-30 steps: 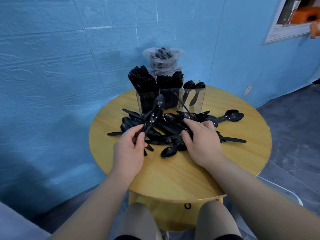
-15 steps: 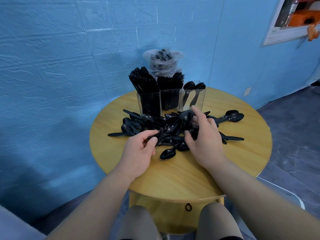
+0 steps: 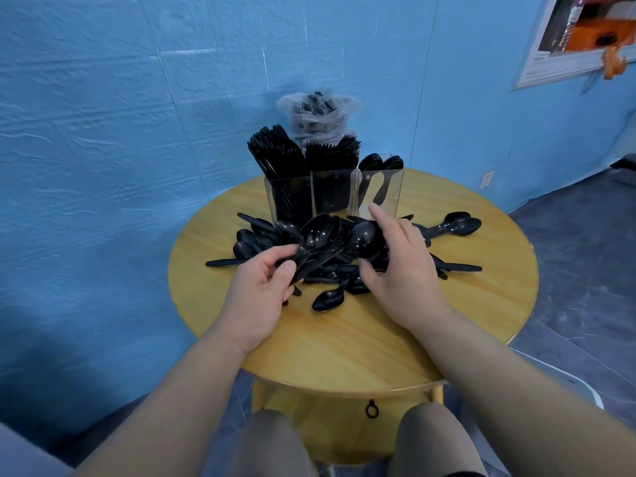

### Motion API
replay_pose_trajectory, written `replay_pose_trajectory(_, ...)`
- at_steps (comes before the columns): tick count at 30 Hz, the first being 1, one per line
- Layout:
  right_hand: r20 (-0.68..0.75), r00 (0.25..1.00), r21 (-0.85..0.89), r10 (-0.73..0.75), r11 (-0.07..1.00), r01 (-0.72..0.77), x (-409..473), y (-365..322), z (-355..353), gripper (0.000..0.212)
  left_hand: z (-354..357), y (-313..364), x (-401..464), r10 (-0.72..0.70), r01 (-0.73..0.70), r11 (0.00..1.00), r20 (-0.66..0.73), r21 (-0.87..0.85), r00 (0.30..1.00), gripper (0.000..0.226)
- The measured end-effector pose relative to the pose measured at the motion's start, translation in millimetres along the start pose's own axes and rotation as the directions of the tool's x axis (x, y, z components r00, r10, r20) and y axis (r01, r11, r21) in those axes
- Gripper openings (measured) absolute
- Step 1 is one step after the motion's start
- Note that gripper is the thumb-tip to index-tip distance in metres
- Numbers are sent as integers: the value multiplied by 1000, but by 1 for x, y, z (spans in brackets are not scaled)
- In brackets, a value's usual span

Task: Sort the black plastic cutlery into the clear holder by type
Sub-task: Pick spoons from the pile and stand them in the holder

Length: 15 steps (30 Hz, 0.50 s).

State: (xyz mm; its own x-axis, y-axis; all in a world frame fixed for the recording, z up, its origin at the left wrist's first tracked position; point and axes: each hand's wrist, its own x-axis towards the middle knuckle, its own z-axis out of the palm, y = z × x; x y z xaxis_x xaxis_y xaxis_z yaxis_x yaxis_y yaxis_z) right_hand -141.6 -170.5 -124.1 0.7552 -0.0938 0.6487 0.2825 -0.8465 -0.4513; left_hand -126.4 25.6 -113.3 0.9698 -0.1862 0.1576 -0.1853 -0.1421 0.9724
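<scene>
A heap of black plastic spoons lies in the middle of the round wooden table. Behind it stands the clear holder with three compartments: knives on the left, forks in the middle, a few spoons on the right. My left hand grips a bundle of spoons by their handles, bowls pointing up and away. My right hand curls round a spoon on the heap, index finger stretched toward the holder's right compartment.
A clear plastic bag of more black cutlery sits behind the holder against the blue wall. Two spoons lie apart at the right of the table. My knees are under the table's near edge.
My left hand has lifted its bundle of spoons higher over the heap. My right hand has closed round a spoon and shifted slightly toward the holder.
</scene>
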Motion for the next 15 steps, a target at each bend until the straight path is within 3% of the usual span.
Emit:
replay_pose_trajectory(3,25,1000,9,-18,1000,18,-1,1,1,72,1,-1,2,-24,23,1000,-59,-13,998,28)
replay_pose_trajectory(8,-81,996,19,-47,999,49,-3,1,-1,43,2,-7,6,-19,24,999,-132,38,991,27)
replay_pose_trajectory(15,-134,988,4,-72,997,73,-4,0,-3,36,3,-9,5,0,15,994,-138,106,990,27)
